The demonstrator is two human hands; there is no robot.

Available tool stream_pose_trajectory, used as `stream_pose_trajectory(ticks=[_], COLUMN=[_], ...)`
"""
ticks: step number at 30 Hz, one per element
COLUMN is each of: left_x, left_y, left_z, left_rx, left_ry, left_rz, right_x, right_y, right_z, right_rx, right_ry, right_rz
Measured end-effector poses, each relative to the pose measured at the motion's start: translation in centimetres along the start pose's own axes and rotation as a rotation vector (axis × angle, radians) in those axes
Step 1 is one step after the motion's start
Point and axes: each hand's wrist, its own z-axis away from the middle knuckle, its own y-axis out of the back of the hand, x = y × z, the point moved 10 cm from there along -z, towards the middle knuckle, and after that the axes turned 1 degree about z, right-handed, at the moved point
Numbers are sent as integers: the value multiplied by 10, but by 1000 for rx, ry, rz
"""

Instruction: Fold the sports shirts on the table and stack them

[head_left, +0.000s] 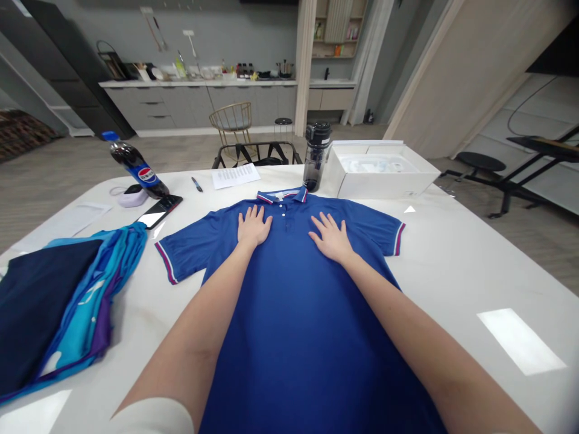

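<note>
Head camera view: a blue short-sleeved polo shirt (289, 313) lies spread face up over the middle of a glossy white table (456, 277). Its collar, trimmed in red and white, points to the far edge; the sleeves reach out toward the left and right edges, and the lower part runs out of sight at the bottom.

The left hand (254, 227) rests palm down on the upper chest, left of the buttons, open with fingers slightly apart. The right hand (333, 237) lies palm down on the other side of the chest, open, fingers spread wider and thumb out. Neither grips the fabric.

By the far edge, just beyond the collar, stands a dark see-through tumbler (316, 158); beside it, toward the far right corner, sits an open white box (384, 184) with pale contents too indistinct to name. A printed sheet (236, 175) and a pen (196, 184) lie along the far edge, left of the collar. Near the far left corner are a blue-capped cola bottle (140, 167), a small lilac case (132, 198) and a black phone (160, 211). Along the left edge, a pile of folded clothes (58, 301), navy on top, lies near white papers (67, 222).
</note>
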Motion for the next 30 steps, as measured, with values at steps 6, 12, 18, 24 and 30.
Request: stream_pose_trajectory(ticks=[6, 12, 18, 24, 30], left_x=[1, 52, 146, 216, 242], left_y=[-2, 24, 21, 0, -31], left_z=[-2, -4, -21, -66, -96], left_rx=[-54, 13, -13, 12, -51], left_ry=[33, -179, -367, -321, -207], left_rz=[-47, -150, 315, 516, 427], right_x=[-8, 7, 161, 264, 260], right_y=[-11, 7, 88, 84, 74], right_z=[18, 10, 36, 70, 71], right_rx=[-79, -106, 321, 281, 226], right_ry=[-55, -42, -430, -703, -599], right_rz=[34, -238, -113, 16, 84])
